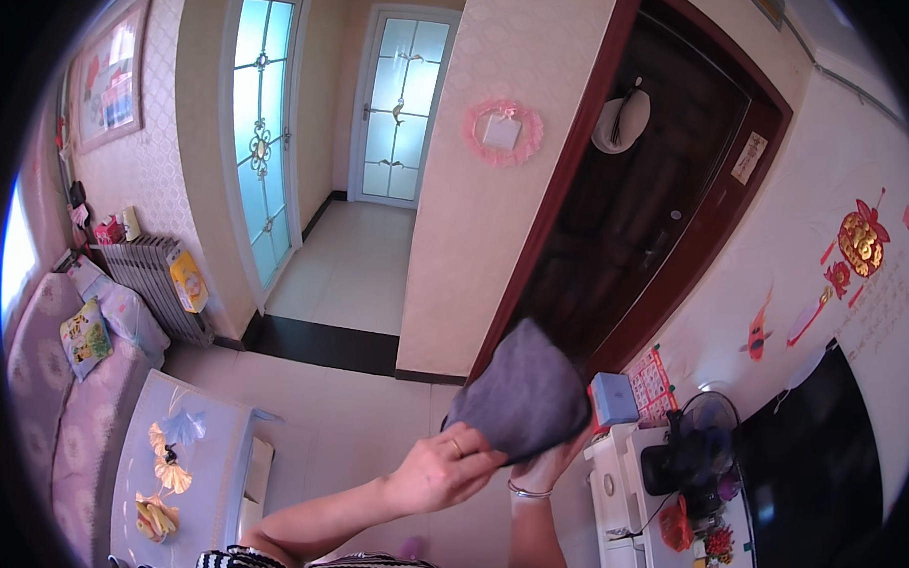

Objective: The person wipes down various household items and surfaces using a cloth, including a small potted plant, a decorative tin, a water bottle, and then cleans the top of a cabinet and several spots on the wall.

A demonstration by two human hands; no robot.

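Note:
A folded grey-purple cloth (522,395) is held up in front of me, its pointed corner at the top. My left hand (448,464), wearing a ring, pinches its lower left edge between thumb and fingers. Behind the cloth's lower right side, my right hand (549,464) supports it, with a silver bangle (530,492) on the wrist. Most of the right fingers are hidden by the cloth.
To the right stands a white cabinet (620,492) bearing a blue box (614,399), a fan (709,420) and a red bag (675,523). A cloth-covered table (213,433) and a sofa (89,436) are left. A dark door (638,193) rises ahead.

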